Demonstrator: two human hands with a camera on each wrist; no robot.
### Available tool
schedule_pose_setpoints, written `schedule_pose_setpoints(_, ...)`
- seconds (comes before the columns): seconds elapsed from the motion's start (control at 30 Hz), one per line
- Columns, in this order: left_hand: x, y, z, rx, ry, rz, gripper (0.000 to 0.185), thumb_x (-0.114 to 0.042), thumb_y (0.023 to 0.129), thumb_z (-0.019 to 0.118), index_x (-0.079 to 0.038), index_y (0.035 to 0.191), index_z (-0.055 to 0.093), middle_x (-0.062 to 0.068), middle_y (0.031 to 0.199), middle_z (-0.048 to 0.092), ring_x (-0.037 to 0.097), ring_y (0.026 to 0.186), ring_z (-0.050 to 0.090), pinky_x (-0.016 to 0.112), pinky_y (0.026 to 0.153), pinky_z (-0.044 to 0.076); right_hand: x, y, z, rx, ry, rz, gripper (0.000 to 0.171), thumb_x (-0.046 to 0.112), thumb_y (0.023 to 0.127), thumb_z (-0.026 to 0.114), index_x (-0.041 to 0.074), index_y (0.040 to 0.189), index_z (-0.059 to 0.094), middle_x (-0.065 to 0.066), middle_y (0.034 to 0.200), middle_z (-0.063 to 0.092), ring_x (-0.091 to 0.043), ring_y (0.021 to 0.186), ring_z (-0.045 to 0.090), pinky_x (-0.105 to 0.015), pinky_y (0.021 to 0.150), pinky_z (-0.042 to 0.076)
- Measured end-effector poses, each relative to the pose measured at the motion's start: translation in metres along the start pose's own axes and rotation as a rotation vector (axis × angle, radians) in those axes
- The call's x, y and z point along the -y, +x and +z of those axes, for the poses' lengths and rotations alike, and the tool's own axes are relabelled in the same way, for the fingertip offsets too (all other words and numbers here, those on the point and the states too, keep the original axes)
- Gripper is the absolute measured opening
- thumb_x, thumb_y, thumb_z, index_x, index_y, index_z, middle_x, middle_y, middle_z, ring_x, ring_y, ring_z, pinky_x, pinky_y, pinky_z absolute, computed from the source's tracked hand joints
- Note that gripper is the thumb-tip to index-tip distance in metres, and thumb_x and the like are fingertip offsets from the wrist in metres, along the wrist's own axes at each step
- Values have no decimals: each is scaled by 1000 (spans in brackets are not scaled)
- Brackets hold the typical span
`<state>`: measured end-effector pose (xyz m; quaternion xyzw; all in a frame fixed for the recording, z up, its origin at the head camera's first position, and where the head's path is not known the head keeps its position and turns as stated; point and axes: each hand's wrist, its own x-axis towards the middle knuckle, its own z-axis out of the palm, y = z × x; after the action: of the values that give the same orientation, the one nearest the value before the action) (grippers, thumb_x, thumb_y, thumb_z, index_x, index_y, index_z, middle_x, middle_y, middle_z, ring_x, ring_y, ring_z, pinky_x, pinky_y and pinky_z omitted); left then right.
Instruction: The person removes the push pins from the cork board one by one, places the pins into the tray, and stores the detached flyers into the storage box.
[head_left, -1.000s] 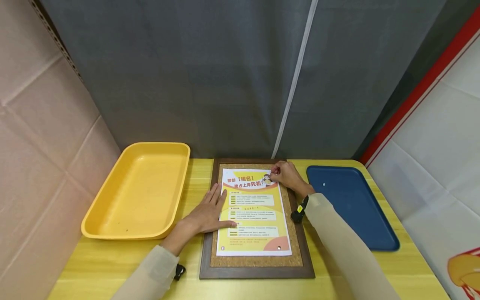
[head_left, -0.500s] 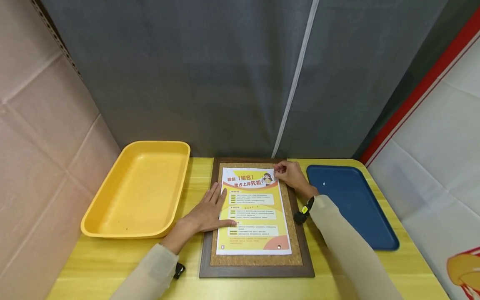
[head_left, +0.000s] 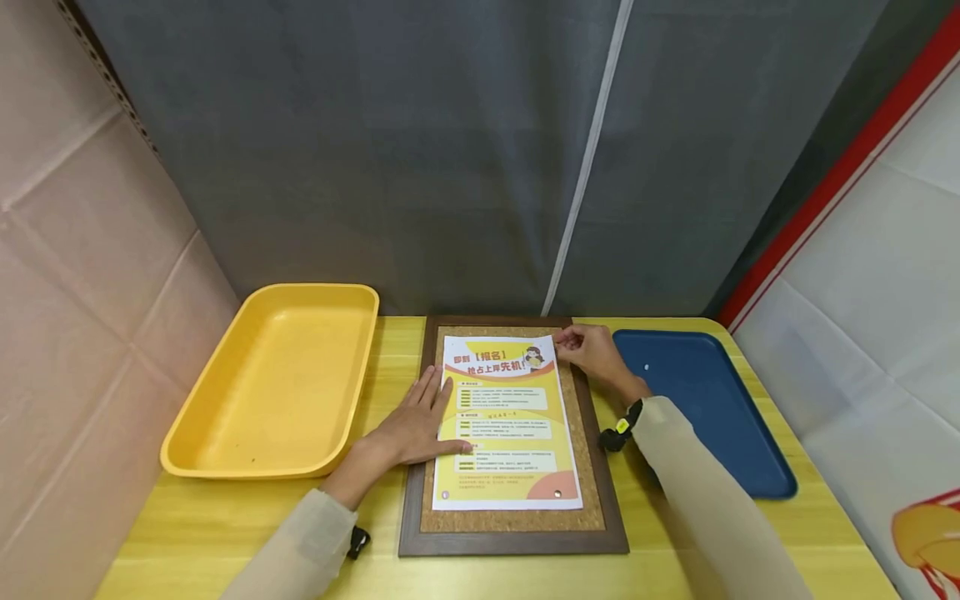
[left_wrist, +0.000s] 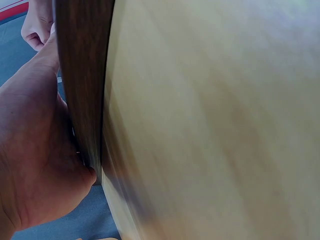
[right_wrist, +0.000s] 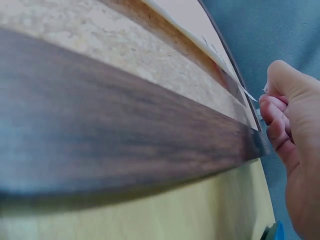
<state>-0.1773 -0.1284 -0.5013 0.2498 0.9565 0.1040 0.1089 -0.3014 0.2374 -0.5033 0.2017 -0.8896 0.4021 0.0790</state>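
A yellow printed poster [head_left: 517, 450] lies on a cork board [head_left: 517, 522] with a dark wooden frame [head_left: 517, 544]. Small round pins show at its bottom left [head_left: 446, 494] and bottom right [head_left: 557, 493] corners. My left hand [head_left: 420, 421] rests spread on the poster's left edge, thumb stretched over the sheet. Beside the top right corner, my right hand [head_left: 592, 354] pinches a tiny pale thing [right_wrist: 265, 88], seemingly a pushpin, between curled fingers and thumb. In the right wrist view the poster's edge [right_wrist: 220, 59] stands slightly off the cork. The pinched thing is mostly hidden.
A yellow tray [head_left: 367, 367] stands on the left of the wooden table [head_left: 540, 579]. On the right lies a blue tray [head_left: 705, 417] with a small white thing [head_left: 647, 367] in it. A dark grey curtain [head_left: 375, 167] hangs behind the table.
My right hand has moved right, off the printed figure at the poster's top right, to just outside that corner. The left hand has kept its place on the sheet.
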Motion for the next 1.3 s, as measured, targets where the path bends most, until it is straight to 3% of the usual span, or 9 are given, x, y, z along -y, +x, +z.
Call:
schedule_pose_setpoints(0.3, -1, 0, -1, 5, 10, 4, 118, -82, 94, 52, 0, 169, 11, 23, 176, -6, 40, 163, -8, 53, 132, 11, 0, -11, -15, -26, -1, 27, 13, 3, 87, 79, 0, 100, 80, -10, 88, 76, -17, 75, 67, -22, 67, 54)
schedule_pose_setpoints(0.73, 0, -1, -1, 5, -8, 7, 118, -80, 94, 54, 1, 169, 11, 24, 176, -5, 40, 163, -7, 54, 131, 11, -12, -31, -45, -42, 16, 31, 13, -2, 88, 78, -1, 101, 81, -14, 91, 79, -12, 74, 69, -15, 67, 54)
schedule_pose_setpoints(1.3, 3, 1, 5, -3, -23, 13, 121, -85, 93, 49, 0, 169, 9, 23, 176, -9, 38, 163, -11, 53, 132, 7, -42, -65, -90, -67, -111, 117, 11, 0, 88, 81, -1, 99, 79, -15, 91, 78, -5, 70, 64, -11, 67, 52)
